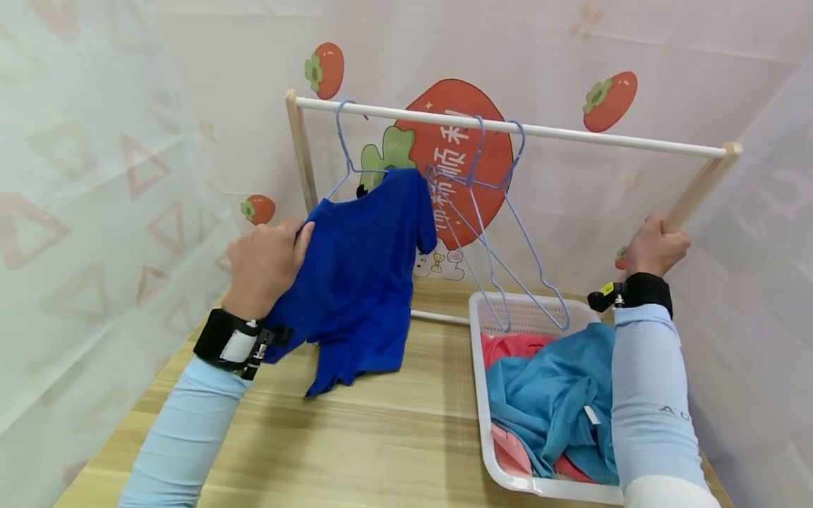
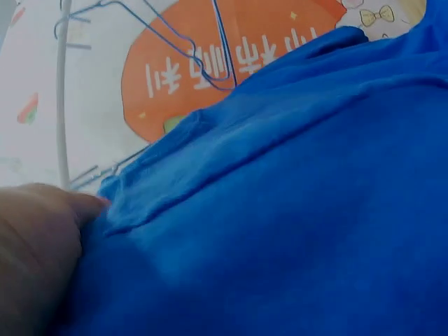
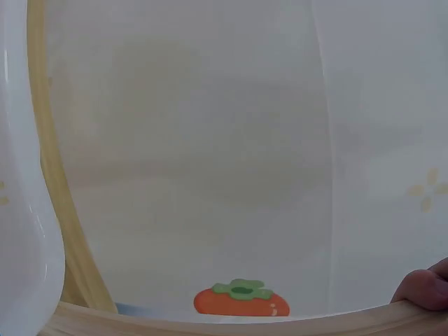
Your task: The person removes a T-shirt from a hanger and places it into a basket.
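A blue T-shirt (image 1: 362,261) hangs on a light-blue wire hanger (image 1: 346,148) hooked over the white rail of a clothes rack (image 1: 413,115). My left hand (image 1: 267,261) pinches the shirt at its left shoulder, thumb along the front; the left wrist view shows the fingertips at the cloth's edge beside the shirt (image 2: 280,189). On the right, my right hand (image 1: 657,247) grips the rack's wooden upright (image 1: 701,187), with a finger curled over the wood in the right wrist view. Two bare hangers (image 1: 483,204) hang from the rail's middle, slanting down to the right.
A white plastic basket (image 1: 483,395) stands on the wooden table (image 1: 356,444) at the right, below the bare hangers. It holds a teal garment (image 1: 552,395) and red and pink cloth. Printed sheets (image 1: 241,63) enclose the back and sides. A white lower bar (image 1: 440,317) runs behind the shirt.
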### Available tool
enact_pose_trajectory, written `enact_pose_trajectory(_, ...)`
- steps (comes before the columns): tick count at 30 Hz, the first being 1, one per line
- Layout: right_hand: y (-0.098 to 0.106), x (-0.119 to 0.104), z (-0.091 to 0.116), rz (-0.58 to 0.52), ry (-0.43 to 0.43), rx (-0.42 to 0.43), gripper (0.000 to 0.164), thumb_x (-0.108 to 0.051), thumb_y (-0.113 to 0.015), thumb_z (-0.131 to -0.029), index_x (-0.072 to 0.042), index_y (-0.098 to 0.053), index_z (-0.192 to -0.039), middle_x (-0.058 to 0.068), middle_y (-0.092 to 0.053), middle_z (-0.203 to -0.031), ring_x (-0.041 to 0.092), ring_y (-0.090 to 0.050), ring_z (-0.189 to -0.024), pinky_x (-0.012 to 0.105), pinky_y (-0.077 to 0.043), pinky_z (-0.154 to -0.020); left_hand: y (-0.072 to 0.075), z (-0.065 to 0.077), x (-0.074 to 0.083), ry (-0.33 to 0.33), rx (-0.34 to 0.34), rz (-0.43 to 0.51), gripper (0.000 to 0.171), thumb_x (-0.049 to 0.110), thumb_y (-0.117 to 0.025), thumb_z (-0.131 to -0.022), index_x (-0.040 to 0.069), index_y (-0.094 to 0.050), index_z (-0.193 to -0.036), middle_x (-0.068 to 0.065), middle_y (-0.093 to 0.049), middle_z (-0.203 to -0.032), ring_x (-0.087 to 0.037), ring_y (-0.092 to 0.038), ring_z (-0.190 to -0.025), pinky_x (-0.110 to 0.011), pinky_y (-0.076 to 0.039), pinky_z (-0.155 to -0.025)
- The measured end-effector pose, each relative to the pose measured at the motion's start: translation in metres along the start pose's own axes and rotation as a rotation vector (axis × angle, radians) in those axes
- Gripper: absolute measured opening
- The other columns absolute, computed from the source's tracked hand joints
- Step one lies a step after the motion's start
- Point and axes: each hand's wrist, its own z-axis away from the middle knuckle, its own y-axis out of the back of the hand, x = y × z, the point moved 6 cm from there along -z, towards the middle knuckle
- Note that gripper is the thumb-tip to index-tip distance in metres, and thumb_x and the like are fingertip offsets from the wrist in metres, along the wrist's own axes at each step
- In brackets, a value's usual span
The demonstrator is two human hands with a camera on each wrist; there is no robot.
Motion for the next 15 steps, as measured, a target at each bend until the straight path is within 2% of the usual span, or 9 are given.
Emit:
enact_pose_trajectory(2, 0.0, 0.003, 0.001, 0.002, -0.004, -0.001, 0.015, -0.02, -0.051, -0.102, -0.016, -0.056, -0.088, -0.007, -0.055, -0.095, 0.007, -0.049, -0.083, 0.023, -0.039, -0.078, 0.002, 0.002, 0.004, -0.017, 0.009, -0.019, 0.042, 0.03, -0.059, -0.109, 0.002, -0.063, -0.078, -0.011, -0.04, -0.052, -0.035, -0.046, -0.044, -0.032, -0.023, -0.042)
enact_pose_trajectory(5, -0.001, 0.005, 0.001, 0.023, 0.003, -0.001, 0.016, -0.021, -0.05, -0.102, -0.017, -0.056, -0.088, -0.007, -0.053, -0.089, 0.006, -0.048, -0.08, 0.022, -0.038, -0.074, 0.012, 0.007, 0.007, -0.019, 0.036, -0.04, 0.042, 0.028, -0.059, -0.108, 0.001, -0.063, -0.076, -0.01, -0.038, -0.05, -0.034, -0.045, -0.042, -0.031, -0.022, -0.041)
enact_pose_trajectory(8, -0.002, 0.002, 0.0, 0.052, 0.023, 0.008, 0.016, -0.021, -0.048, -0.102, -0.017, -0.055, -0.088, -0.005, -0.05, -0.084, 0.007, -0.046, -0.074, 0.021, -0.037, -0.068, 0.033, 0.01, 0.01, -0.026, 0.101, -0.052, 0.042, 0.028, -0.059, -0.109, 0.002, -0.062, -0.076, -0.011, -0.038, -0.05, -0.037, -0.047, -0.042, -0.032, -0.022, -0.04)
enact_pose_trajectory(12, -0.004, 0.001, 0.0, 0.032, -0.006, -0.006, 0.004, -0.022, -0.047, -0.104, -0.021, -0.051, -0.103, -0.01, -0.051, -0.097, 0.004, -0.048, -0.085, 0.02, -0.04, -0.079, 0.069, 0.014, 0.016, -0.051, 0.188, -0.059, 0.046, 0.029, -0.056, -0.11, 0.004, -0.055, -0.072, -0.011, -0.033, -0.05, -0.038, -0.041, -0.041, -0.033, -0.017, -0.042)
enact_pose_trajectory(15, -0.004, 0.003, 0.002, 0.005, -0.041, -0.006, 0.008, -0.023, -0.048, -0.105, -0.024, -0.047, -0.112, -0.013, -0.051, -0.108, 0.003, -0.049, -0.096, 0.02, -0.041, -0.089, 0.089, 0.025, 0.019, -0.076, 0.212, -0.067, 0.046, 0.029, -0.057, -0.11, 0.007, -0.051, -0.07, -0.008, -0.028, -0.051, -0.031, -0.03, -0.039, -0.033, -0.012, -0.045)
